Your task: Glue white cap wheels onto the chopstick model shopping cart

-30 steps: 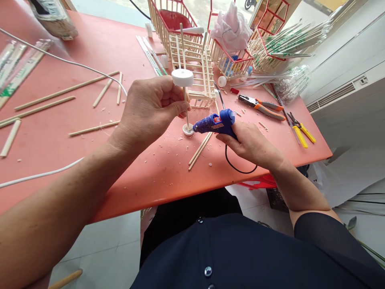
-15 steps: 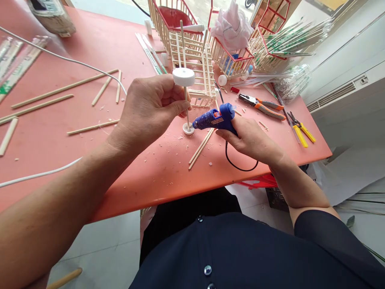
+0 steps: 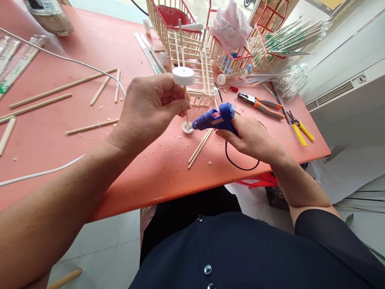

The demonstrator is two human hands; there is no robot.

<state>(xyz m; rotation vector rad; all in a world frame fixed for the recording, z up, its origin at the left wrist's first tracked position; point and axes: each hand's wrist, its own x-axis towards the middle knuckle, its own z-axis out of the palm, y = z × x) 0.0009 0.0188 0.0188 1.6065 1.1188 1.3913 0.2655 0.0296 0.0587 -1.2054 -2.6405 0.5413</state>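
My left hand (image 3: 159,98) pinches a thin wooden stick (image 3: 185,94) that stands almost upright. A white bottle cap (image 3: 183,76) sits at the stick's top end, above my fingers. Its lower end rests inside a second white cap (image 3: 187,128), which lies open side up on the table. My right hand (image 3: 249,136) is wrapped round the handle of a blue hot glue gun (image 3: 215,116). The gun's nozzle points left, at the foot of the stick and the lower cap's rim; whether it touches is too small to tell.
Behind my hands stand a stick-built frame (image 3: 192,60) and several stick baskets (image 3: 231,60). Pliers (image 3: 260,105) and yellow-handled cutters (image 3: 300,130) lie to the right. Loose wooden sticks (image 3: 63,88) and a white cord (image 3: 66,59) are on the left of the pink table (image 3: 141,172).
The view has shifted very slightly. Both hands, the stick with its caps and the glue gun keep practically the same positions.
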